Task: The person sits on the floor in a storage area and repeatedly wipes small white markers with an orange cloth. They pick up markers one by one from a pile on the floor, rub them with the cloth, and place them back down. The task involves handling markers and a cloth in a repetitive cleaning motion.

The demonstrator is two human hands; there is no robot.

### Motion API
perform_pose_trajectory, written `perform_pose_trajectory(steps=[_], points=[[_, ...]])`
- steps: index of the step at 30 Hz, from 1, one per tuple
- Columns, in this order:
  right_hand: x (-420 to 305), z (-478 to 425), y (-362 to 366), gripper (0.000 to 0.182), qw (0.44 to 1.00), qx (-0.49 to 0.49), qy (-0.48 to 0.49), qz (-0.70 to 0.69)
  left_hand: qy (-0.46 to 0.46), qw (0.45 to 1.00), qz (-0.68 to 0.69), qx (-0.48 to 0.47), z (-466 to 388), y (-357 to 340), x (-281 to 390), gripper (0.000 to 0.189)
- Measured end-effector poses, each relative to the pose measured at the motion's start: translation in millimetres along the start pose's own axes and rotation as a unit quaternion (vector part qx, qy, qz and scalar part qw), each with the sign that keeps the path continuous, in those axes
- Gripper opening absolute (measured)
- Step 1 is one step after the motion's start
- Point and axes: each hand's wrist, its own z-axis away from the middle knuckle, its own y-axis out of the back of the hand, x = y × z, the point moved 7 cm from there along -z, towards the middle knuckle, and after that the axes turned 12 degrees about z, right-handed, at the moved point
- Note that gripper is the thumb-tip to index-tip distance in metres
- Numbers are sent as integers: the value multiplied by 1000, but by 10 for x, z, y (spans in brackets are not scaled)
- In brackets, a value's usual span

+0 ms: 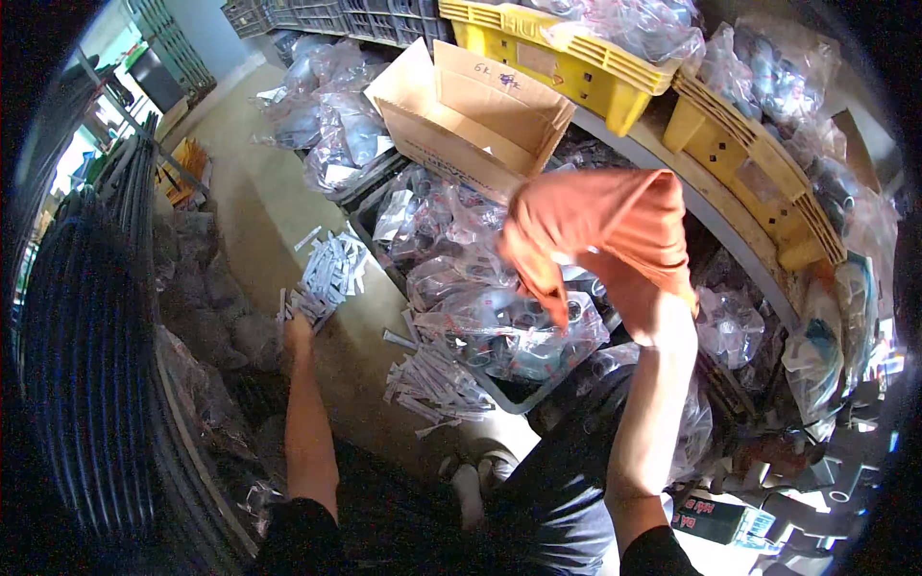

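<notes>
On the floor at the left, my left hand [297, 333] touches the near end of a heap of narrow printed paper slips [333, 270]. Its fingers are partly hidden among them, so a grip cannot be made out. At my right hand [654, 327] is a blurred orange cloth item [605, 223], possibly a glove, which covers the fingers. That item hangs over clear plastic bags of grey pipe fittings [490, 324] in a dark crate [515, 405]. A second heap of paper slips [436, 381] lies beside the crate, closer to my feet.
An open cardboard box [461, 137] rests tilted behind the bagged fittings. Yellow plastic crates [551, 65] line the back and right. Black coiled pipe [86, 360] stands at the left. More bagged fittings [331, 108] lie farther back. Loose grey fittings [814, 497] are at the lower right.
</notes>
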Motion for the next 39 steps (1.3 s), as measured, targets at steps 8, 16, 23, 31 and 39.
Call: perform_pose_trajectory(steps=[8,16,23,31,39], points=[[-212,4,-304,46,998,-39,37,-30,-284,913,272,-112,1638,1119,1889,36],[490,44,-819,43,991,-39,-78,-102,-371,729,390,-424,3801,950,2594,17],[1043,47,-1115,25,906,22,-186,-380,-47,589,485,-644,4079,337,2197,13],[766,13,-1170,48,896,-131,19,-424,-565,724,259,-299,4027,687,2436,20],[939,44,-1247,48,846,-88,-90,-519,-326,679,373,-542,3987,495,2281,11]])
